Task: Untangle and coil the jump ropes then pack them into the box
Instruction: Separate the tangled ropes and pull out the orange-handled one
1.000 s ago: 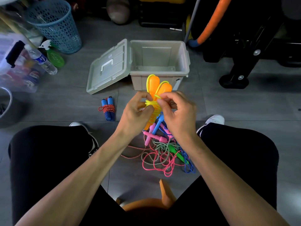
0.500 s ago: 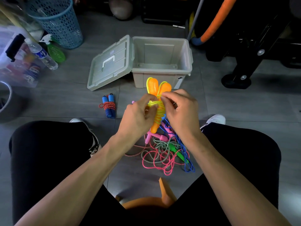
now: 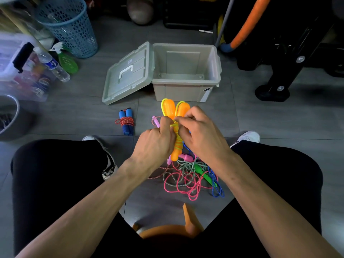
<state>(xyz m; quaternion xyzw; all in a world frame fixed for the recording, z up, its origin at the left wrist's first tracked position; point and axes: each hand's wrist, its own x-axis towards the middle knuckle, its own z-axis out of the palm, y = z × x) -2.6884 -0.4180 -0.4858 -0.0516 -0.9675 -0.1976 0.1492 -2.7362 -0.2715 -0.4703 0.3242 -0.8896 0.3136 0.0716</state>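
Note:
An orange-handled jump rope (image 3: 176,112) with a yellow cord wound round its two handles is held upright above the floor. My left hand (image 3: 155,144) grips the handles from the left, and my right hand (image 3: 200,131) pinches the yellow cord at their middle. Below lies a tangled pile of ropes (image 3: 188,175): pink, grey-green, blue, with a green handle and pink handles. A coiled blue-handled rope (image 3: 126,122) with red cord lies on the floor to the left. The open grey box (image 3: 186,90) stands beyond, with nothing seen inside it.
The box lid (image 3: 128,73) leans against the box's left side. A blue mesh basket (image 3: 68,25), a water bottle (image 3: 53,65) and a green spray bottle (image 3: 68,62) stand at the far left. Black equipment (image 3: 279,77) stands at the right. An orange stool (image 3: 176,229) is under me.
Both hands have shifted slightly along the orange handles as the yellow cord is wound tighter round them. The view has tilted a little.

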